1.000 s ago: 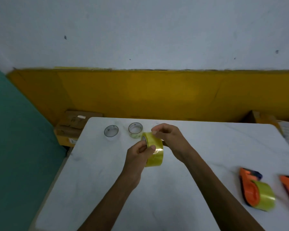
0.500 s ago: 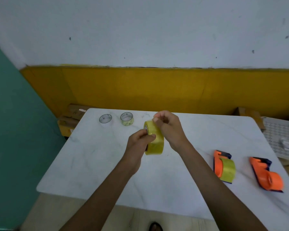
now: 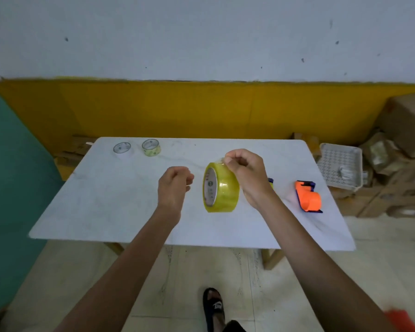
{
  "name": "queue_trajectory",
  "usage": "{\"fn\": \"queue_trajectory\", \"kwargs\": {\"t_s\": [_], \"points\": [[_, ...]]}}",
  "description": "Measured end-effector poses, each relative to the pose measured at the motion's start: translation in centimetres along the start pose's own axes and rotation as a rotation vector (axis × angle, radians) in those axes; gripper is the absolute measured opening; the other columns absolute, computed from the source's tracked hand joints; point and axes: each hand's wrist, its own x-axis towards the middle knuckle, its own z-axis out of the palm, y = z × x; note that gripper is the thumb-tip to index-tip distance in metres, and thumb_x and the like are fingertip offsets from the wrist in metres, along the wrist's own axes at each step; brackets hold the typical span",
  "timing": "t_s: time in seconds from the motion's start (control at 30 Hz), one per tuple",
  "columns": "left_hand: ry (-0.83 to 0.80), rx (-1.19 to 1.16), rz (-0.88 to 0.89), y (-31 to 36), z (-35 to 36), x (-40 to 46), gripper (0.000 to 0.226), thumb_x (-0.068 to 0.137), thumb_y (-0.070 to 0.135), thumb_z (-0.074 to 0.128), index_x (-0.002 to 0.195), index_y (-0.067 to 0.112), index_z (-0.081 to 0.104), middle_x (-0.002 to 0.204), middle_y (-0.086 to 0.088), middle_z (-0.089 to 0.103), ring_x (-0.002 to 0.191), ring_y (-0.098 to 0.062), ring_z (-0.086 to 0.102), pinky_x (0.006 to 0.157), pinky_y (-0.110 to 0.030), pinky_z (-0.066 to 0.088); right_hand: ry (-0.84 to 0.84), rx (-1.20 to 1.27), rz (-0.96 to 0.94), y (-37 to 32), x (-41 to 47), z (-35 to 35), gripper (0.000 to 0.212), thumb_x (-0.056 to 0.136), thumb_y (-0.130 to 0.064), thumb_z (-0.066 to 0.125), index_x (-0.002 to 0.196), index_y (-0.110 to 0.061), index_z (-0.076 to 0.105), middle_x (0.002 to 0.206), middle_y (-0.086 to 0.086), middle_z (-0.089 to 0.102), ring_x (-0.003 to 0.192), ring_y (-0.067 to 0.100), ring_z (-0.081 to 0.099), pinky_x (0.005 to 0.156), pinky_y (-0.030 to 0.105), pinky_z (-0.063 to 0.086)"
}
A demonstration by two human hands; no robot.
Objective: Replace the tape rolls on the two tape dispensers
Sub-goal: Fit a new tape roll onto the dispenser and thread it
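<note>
Far left on the white table (image 3: pixel 106 207): two near-spent rolls, the clear core (image 3: pixel 122 149) and, just right of it, the yellowish core (image 3: pixel 150 147), both flat, well apart from the hands. Left hand (image 3: pixel 175 185) has let go of the new tape roll (image 3: pixel 221 190) since 0.5 s ago – then it was pinching the roll's left face, now it's curled loosely shut on nothing, just beside the roll w/ a gap between. Roll now hangs on edge above the table mid-area, printed core facing left, carried only by the right hand (image 3: pixel 246 173), whose thumb + forefinger are pinched together at the roll's top rim; looks like they've got the free tape end, tho the strip itself is too clear to make out. Right of that wrist, one dispenser is nearly all hidden – earlier pics show it already w/ a yellow roll. Further right, the orange dispenser (image 3: pixel 308 197) lies on the table, hub bare. Off the table's far right: a white basket (image 3: pixel 340 168) and cardboard boxes (image 3: pixel 407 130). Judgement: end-finding is prob done, so the roll is ready to go onto the empty dispenser – second and last swap.
</note>
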Motion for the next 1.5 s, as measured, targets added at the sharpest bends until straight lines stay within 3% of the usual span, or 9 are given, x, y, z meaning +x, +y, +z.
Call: {"fn": "queue_trajectory", "kwargs": {"t_s": [0.33,0.5,0.6,0.77,0.93,1.0,1.13,1.3,1.5], "points": [[-0.598,-0.273,-0.306,-3.0,12.6,-1.4,0.052,0.103,0.047,0.026,0.121,0.016,0.065,0.108,-0.008,0.075,0.091,-0.021,0.073,0.077,-0.035,0.061,-0.015,0.299,0.122,-0.2,2.2,-12.0,0.019,0.090,0.004,0.058,0.080,-0.010,0.066,0.078,0.004,0.071,0.097,0.030,0.068,0.095,0.046,0.052],[-0.490,-0.226,-0.316,-4.0,20.3,0.1,0.057,0.099,0.056,0.033,0.115,0.012,0.066,0.075,-0.005,0.055,0.060,-0.014,0.053,0.053,-0.026,0.052,0.003,0.213,0.179,2.3,6.9,-19.4,0.022,0.087,-0.001,0.063,0.077,-0.019,0.073,0.088,0.011,0.067,0.095,0.029,0.064,0.098,0.060,0.049],[-0.424,-0.193,-0.305,-4.8,24.7,0.4,0.052,0.099,0.056,0.034,0.099,0.016,0.067,0.058,0.003,0.056,0.050,-0.010,0.046,0.048,-0.023,0.045,-0.021,0.072,0.226,3.5,9.2,-23.3,0.011,0.088,-0.014,0.066,0.093,-0.024,0.070,0.099,0.008,0.067,0.097,0.024,0.063,0.078,0.041,0.056],[-0.286,-0.128,-0.270,-6.3,29.7,0.9,0.061,0.092,0.062,0.045,0.103,0.007,0.070,0.087,-0.013,0.060,0.079,-0.026,0.056,0.078,-0.042,0.051,-0.020,-0.202,0.297,4.9,11.4,-27.9,0.035,0.091,-0.042,0.059,0.085,-0.009,0.065,0.082,0.001,0.063,0.078,0.013,0.060,0.067,0.026,0.045],[-0.167,0.096,-0.116,-6.7,33.6,0.8,0.041,0.095,0.051,0.050,0.077,0.015,0.054,0.068,-0.002,0.050,0.060,-0.015,0.046,0.060,-0.028,0.043,-0.037,-0.377,0.474,6.5,13.6,-30.6,0.056,0.078,-0.070,0.052,0.063,-0.018,0.038,0.064,0.008,0.043,0.059,0.018,0.048,0.062,0.039,0.050],[-0.165,0.157,-0.047,-7.3,34.4,0.7,0.039,0.093,0.052,0.054,0.088,0.013,0.058,0.078,0.000,0.056,0.069,-0.014,0.052,0.064,-0.026,0.045,-0.026,-0.314,0.616,7.1,14.5,-31.3,0.054,0.077,-0.067,0.057,0.067,-0.014,0.048,0.067,0.010,0.054,0.066,0.021,0.059,0.077,0.044,0.059],[-0.148,0.207,-0.052,-8.6,35.8,0.3,0.039,0.086,0.048,0.067,0.106,0.016,0.058,0.093,0.003,0.061,0.080,-0.013,0.059,0.063,-0.027,0.048,-0.061,-0.258,0.753,8.1,15.3,-32.4,0.037,0.086,-0.047,0.064,0.071,-0.013,0.061,0.064,0.003,0.065,0.064,0.016,0.065,0.060,0.029,0.057],[-0.149,0.271,-0.086,-10.6,37.8,0.1,0.038,0.080,0.043,0.074,0.105,0.019,0.060,0.096,0.002,0.065,0.084,-0.008,0.062,0.062,-0.015,0.050,-0.090,-0.256,0.810,10.5,16.2,-34.3,0.033,0.083,-0.033,0.072,0.094,-0.002,0.071,0.091,0.015,0.076,0.080,0.025,0.074,0.069,0.034,0.062],[-0.282,0.243,-0.158,-12.9,41.1,-1.9,0.019,0.083,0.035,0.073,0.090,0.022,0.061,0.081,0.005,0.063,0.067,-0.002,0.061,0.050,-0.012,0.047,-0.037,-0.314,0.688,13.5,16.2,-37.4,0.012,0.089,-0.010,0.062,0.082,-0.006,0.072,0.090,0.015,0.072,0.077,0.024,0.070,0.077,0.035,0.058]]}}
